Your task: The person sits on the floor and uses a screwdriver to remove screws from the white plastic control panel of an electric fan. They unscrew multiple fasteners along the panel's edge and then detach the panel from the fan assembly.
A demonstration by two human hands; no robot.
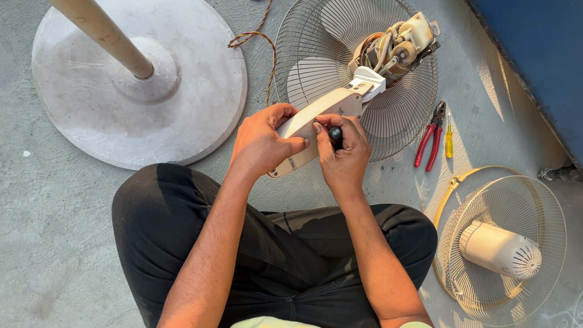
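Illumination is strong, warm, low-angle sunlight entering from the upper right. The wire guard (355,73) casts fine grid shadows on the concrete floor (54,243) — edges crisp. Forearms show bright highlights; the dark trousers (182,231) lose detail. Focus is sharp throughout, with mild wide-angle stretch at the corners.

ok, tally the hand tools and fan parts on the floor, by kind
Pliers, red-handled: 1
Small yellow screwdriver: 1
Dark-handled screwdriver in right hand: 1
Wire grilles: 2
Round base with pole: 1
Motor cover: 1
Total: 7

Tool tip (334,132) hidden, prob. screwdriver.
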